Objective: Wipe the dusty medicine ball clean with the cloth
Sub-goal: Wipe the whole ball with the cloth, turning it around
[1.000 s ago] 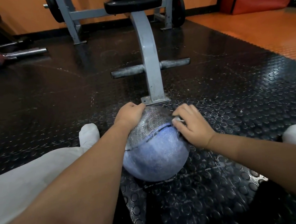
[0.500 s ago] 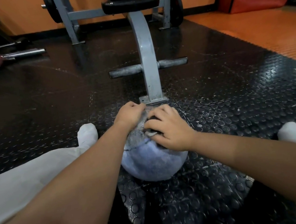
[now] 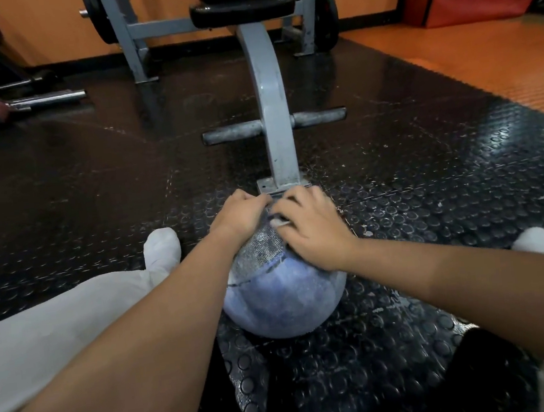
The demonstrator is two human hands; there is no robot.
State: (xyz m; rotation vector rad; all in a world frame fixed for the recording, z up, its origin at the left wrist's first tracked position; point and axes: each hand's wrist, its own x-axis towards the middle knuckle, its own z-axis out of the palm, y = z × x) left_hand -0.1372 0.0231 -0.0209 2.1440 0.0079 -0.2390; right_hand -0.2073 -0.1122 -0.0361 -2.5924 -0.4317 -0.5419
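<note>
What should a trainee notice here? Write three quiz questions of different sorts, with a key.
1. Fill in: the left hand grips the ____ of the ball.
2. True or false: the ball rests on the studded mat.
3. Which hand holds the cloth? A left, B right, C neither.
Key: 1 top; 2 true; 3 B, the right hand.

The right hand (image 3: 313, 231) is covering nearly all of the small white cloth (image 3: 279, 221); it and the left hand (image 3: 241, 214) are hiding the far top of the dusty blue medicine ball (image 3: 284, 302).
</note>
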